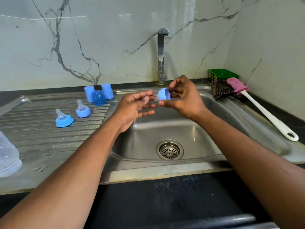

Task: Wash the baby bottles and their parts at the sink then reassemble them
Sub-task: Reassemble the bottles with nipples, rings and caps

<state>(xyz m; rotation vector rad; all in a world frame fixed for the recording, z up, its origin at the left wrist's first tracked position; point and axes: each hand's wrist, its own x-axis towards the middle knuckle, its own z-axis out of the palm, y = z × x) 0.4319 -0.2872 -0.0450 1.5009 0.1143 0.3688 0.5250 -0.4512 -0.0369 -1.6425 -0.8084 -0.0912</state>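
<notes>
Right hand [183, 96] pinches blue collar ring [164, 95] over sink [206, 156]; left hand [133, 106] fingers loose, apparently touching clear teat [156, 98].

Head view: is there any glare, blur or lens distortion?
Head view: glare streaks on the marble wall; wide-angle bending curves the sink rim; the blue collar held by the right hand is sharp.

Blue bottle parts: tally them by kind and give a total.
Caps: 3, two pale and one darker dome, standing on the drainboard.
Collars with teats: 2, on the drainboard.
Collars in hand: 1, gripped by the right hand.
Total: 6
</notes>
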